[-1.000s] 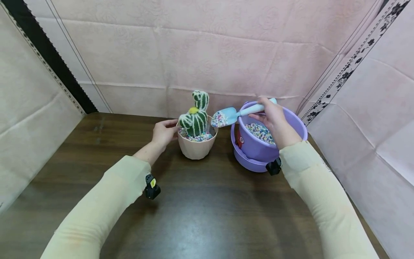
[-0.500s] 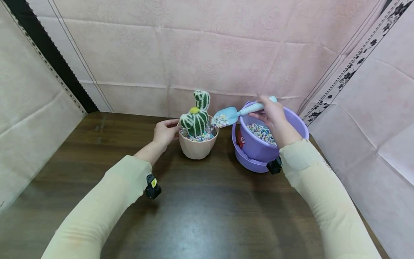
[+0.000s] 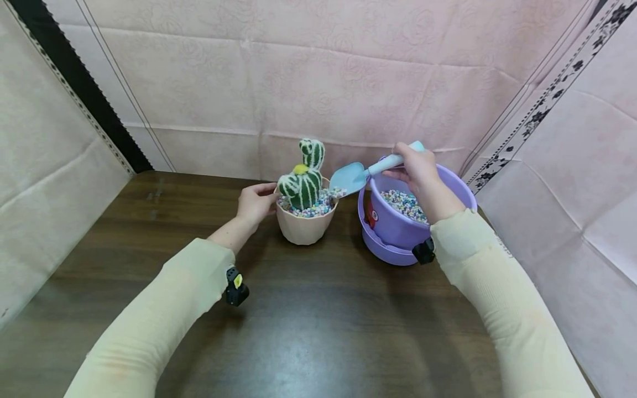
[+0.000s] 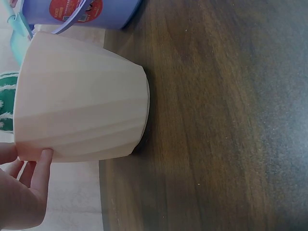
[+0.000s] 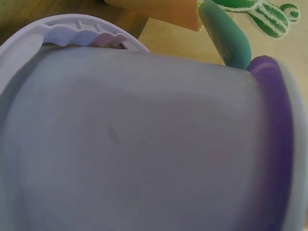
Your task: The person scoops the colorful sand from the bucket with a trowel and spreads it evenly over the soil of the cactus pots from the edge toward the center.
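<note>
Trowel [image 3: 350,178] has shed most of its load: a second ago its pale blue blade was heaped with small coloured beads [image 3: 317,207], and now only a few show at its tip, over the right edge of the pot [image 3: 304,228]. Its handle is tipped up more steeply, and the beads in the pot reach further toward that side. The trowel slopes down leftward from the right hand [image 3: 417,170], whose fingers are clamped round the handle above the purple bucket [image 3: 398,229]. The left hand [image 3: 255,205] pinches the pot's rim on the opposite side. Between them, the knitted-looking green cactus [image 3: 302,189] rises from the beads; pot and bucket stand near each other on the dark wooden table [image 3: 298,320].
</note>
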`<state>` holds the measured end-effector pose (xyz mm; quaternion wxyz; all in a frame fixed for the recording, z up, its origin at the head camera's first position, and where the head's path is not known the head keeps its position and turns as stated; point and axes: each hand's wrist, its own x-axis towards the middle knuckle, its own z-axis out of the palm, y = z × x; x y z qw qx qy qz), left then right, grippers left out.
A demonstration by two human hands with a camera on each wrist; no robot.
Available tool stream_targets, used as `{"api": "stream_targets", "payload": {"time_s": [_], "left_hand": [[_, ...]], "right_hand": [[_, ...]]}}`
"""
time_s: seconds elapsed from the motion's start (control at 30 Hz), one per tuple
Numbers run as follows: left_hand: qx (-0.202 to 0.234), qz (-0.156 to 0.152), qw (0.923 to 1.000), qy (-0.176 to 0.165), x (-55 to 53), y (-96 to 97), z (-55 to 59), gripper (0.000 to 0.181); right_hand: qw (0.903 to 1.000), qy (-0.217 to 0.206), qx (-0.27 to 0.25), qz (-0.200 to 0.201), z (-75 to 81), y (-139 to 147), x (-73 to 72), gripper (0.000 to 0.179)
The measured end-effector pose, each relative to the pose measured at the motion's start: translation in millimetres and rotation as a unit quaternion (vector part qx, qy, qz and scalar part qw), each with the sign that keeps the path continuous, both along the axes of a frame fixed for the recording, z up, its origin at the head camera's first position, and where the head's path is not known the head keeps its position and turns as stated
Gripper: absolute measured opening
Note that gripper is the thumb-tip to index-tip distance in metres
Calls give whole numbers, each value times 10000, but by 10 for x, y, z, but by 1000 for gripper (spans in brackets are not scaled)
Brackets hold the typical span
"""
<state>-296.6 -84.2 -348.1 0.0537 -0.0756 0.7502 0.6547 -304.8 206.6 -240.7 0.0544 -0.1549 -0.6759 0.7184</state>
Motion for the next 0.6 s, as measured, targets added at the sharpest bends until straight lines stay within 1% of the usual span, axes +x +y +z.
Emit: {"api": "stream_targets", "payload": {"time_s": [0.23, 0.37, 0.5, 0.6], "left_hand": [[-24, -13, 10000, 19, 4, 6, 1, 38], [-13, -18, 10000, 2, 4, 10, 4, 38], [-20, -30, 10000, 15, 6, 11, 4, 38], [-26, -23, 10000, 31, 11, 8, 2, 38]], "right_hand": [[9996, 191, 96, 163, 24, -55, -4, 11], [9981, 478, 314, 229, 28, -84, 14, 13], [9939, 833, 665, 271, 32, -110, 40, 12], [9913, 1015, 773, 323, 33, -122, 50, 13]]}}
